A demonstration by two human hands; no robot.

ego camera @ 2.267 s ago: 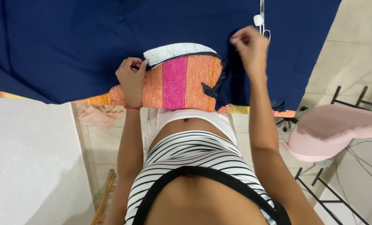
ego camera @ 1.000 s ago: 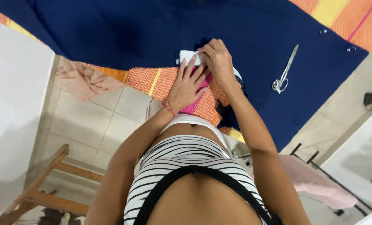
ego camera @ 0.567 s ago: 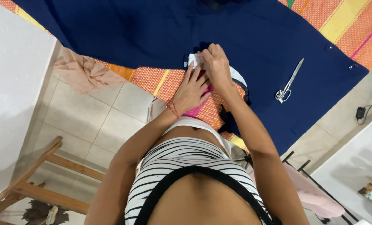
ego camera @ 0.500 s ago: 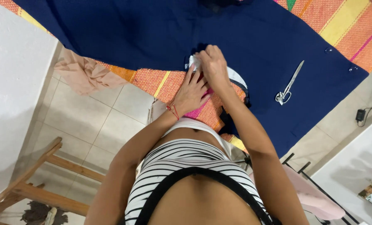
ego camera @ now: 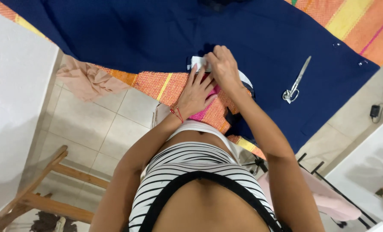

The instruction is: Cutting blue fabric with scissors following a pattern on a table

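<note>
Take the white strip [ego camera: 198,62] near the front edge of the navy cloth [ego camera: 135,30] as your landmark, and work across from the left.

Far left of the strip, a peach-coloured rag [ego camera: 86,79] hangs off the table edge over the tiled floor [ego camera: 101,124]. It looks loosely draped, so a tug on the orange woven cloth [ego camera: 157,83] beneath could drop it.

Just below the strip, your left hand [ego camera: 195,92] lies flat, fingers spread, pressing on the pink and orange woven piece [ego camera: 213,109]. It is open and grips nothing. If that palm lifts or slides, the woven piece may creep toward you and off the edge, taking the strip's alignment with it.

Right against the strip, your right hand [ego camera: 223,68] is curled over its right end, fingertips pinched down on it. How firm the pinch is I cannot tell, since the knuckles hide the tips. Most of the strip is covered by that hand; only its left end shows. A loose pinch would let the strip skew against the dark fabric under it.

Well to the right of the strip, the scissors [ego camera: 297,81] lie on the navy cloth, handles toward you and blades pointing away. Your right forearm passes between them and the strip, so a sweep outward with the elbow could knock them toward the table's edge. Reaching without looking risks catching the blades.
</note>
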